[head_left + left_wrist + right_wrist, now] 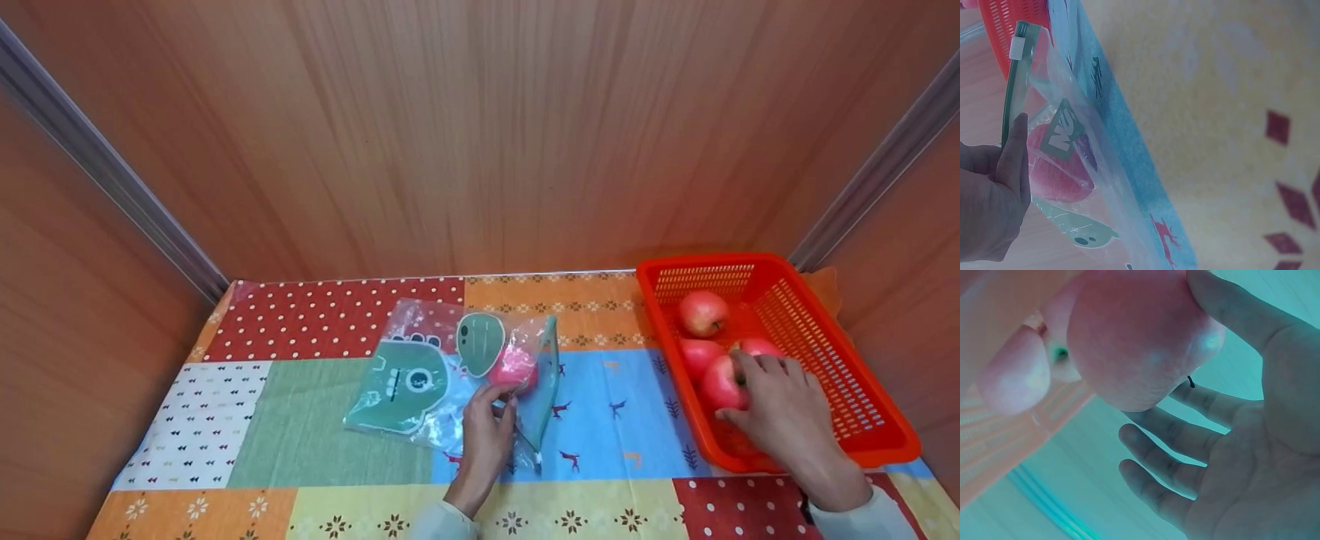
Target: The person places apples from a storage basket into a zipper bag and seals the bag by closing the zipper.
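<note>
A clear zip bag (442, 420) printed with a green cartoon creature lies on the patterned cloth, with a red apple (1058, 171) inside it. My left hand (486, 435) pinches the bag's green-edged mouth between thumb and fingers; a white slider (1017, 48) sits near one end of that edge. To the right, my right hand (791, 416) reaches into an orange-red plastic basket (832, 367). Its thumb and fingers grip an apple (720, 384), whose stem shows in the right wrist view. More apples (703, 313) sit around it in the basket, one partly behind my fingers.
A patchwork cloth (322, 420) covers the table. Wood-grain panels (480, 150) stand at the back and on both sides, with metal strips (127, 172) at the corners. The basket stands close to the right panel.
</note>
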A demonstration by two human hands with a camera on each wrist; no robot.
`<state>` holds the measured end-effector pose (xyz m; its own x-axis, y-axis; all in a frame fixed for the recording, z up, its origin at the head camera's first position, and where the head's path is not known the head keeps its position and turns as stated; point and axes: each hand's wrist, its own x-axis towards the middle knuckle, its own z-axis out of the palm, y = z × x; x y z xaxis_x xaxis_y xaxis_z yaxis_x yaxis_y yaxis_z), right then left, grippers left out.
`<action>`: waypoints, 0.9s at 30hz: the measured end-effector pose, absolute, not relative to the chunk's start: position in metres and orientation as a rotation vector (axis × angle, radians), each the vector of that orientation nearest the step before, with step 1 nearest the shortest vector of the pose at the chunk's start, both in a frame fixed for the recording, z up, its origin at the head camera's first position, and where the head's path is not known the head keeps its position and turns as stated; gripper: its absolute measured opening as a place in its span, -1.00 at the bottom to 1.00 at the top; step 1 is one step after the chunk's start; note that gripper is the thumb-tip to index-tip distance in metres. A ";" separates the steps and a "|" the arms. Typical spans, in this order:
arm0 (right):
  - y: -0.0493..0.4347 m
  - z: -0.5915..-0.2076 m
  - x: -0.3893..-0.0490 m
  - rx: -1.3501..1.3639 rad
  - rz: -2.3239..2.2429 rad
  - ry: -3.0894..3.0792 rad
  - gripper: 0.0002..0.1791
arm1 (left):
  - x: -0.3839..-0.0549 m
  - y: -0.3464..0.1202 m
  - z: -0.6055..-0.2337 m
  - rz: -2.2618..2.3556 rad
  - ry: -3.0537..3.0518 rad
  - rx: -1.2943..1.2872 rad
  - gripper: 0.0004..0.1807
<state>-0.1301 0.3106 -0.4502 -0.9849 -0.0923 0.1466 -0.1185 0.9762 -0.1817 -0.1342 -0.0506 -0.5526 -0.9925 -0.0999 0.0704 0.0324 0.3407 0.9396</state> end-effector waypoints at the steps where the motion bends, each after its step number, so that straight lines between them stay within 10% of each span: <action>1: 0.310 -0.449 -0.130 0.161 0.292 -2.980 -0.03 | -0.135 -0.051 -0.552 -1.743 -2.473 0.060 -0.69; 27: 0.275 -0.432 -0.130 0.249 0.390 -2.844 -0.01 | -0.135 -0.051 -0.552 -1.760 -2.460 0.047 -0.69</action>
<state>-0.1301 0.2747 -0.4318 -0.9518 -0.1328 0.2766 -0.2024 0.9493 -0.2407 -0.1349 -0.0507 -0.5524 -0.9928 -0.0928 0.0761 0.0421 0.3248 0.9448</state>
